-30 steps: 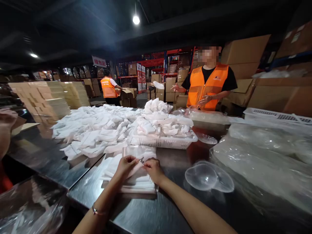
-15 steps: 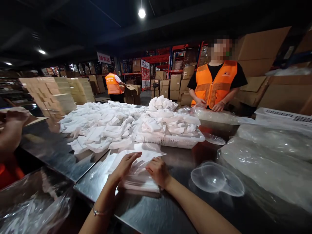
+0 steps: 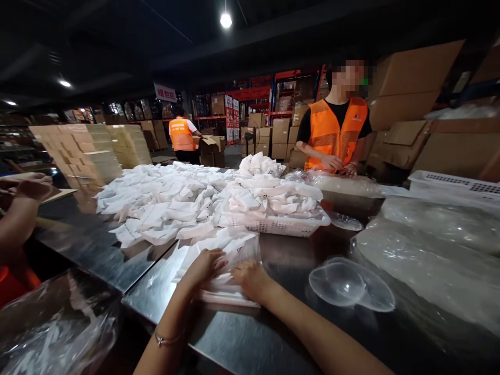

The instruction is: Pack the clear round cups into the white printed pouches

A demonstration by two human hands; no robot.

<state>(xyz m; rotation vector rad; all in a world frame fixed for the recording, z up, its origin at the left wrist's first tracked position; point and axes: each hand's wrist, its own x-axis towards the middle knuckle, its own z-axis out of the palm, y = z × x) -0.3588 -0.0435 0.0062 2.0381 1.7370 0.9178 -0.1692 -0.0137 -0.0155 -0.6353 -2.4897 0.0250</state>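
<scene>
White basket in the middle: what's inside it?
In the white basket, crumpled white packets are heaped high; whatever lies beneath the top ones is covered and cannot be seen.

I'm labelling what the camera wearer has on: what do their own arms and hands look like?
The left hand and right hand are gloveless, the visible forearms sleeveless. A thin, silver-coloured, apparently metal bracelet with a small ornament circles the left wrist; nothing shows on the right wrist.

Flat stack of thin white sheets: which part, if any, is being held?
Cannot be told: the bare left hand is over the left part of the flat white stack, the bare right hand over its right; no clear grip shows.
</scene>
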